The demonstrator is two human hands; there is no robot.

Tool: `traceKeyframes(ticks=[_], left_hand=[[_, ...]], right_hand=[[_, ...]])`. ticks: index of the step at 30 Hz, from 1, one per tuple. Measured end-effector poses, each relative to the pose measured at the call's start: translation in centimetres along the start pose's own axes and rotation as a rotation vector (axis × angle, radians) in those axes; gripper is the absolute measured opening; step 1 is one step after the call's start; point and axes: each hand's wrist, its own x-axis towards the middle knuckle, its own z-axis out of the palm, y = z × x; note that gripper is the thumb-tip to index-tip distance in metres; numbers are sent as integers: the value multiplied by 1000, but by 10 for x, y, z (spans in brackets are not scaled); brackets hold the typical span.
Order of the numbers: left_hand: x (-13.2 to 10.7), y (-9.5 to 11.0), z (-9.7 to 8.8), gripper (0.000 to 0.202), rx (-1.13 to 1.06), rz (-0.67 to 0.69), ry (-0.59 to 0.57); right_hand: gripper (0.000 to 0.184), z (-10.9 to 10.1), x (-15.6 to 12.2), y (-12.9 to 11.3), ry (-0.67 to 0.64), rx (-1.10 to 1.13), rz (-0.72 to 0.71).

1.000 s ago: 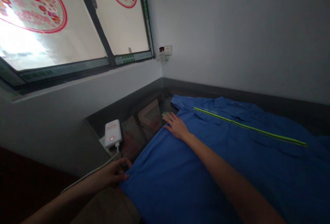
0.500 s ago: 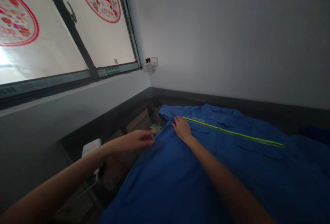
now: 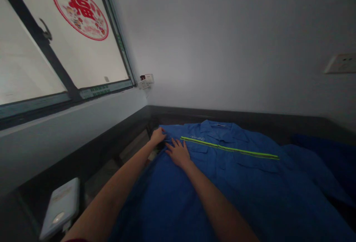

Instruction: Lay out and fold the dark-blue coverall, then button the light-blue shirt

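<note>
A blue work shirt [image 3: 236, 182] with a yellow-green stripe and white lettering on the chest lies spread out, front up, its collar toward the wall. At the shirt's far left edge, by the short sleeve, my left hand [image 3: 158, 136] has its fingers closed on the cloth; the fingertips are partly hidden. Just right of it, my right hand [image 3: 178, 153] rests palm down on the shirt left of the stripe, fingers spread.
A white box-shaped device [image 3: 61, 206] with a cable stands at lower left. Dark blue cloth [image 3: 328, 156] lies at the right. Behind are a dark ledge [image 3: 250, 117], a grey wall [image 3: 222, 49] with sockets [image 3: 148, 78], and a window [image 3: 111, 60] on the left.
My left hand has moved forward and taken hold of the cloth by the sleeve. My right hand stays flat on the shirt near the stripe. The view has turned right.
</note>
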Motion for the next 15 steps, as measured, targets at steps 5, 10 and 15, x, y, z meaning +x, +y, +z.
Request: traceKeyframes(ticks=[5, 10, 15], left_hand=[[-21, -39, -9, 36, 39, 58, 46], [-23, -57, -11, 30, 48, -30, 54], [6, -43, -16, 21, -2, -144, -4]], right_hand=[[48, -4, -1, -1, 69, 59, 9], [39, -9, -3, -4, 161, 57, 98], [38, -17, -3, 3, 235, 22, 192]])
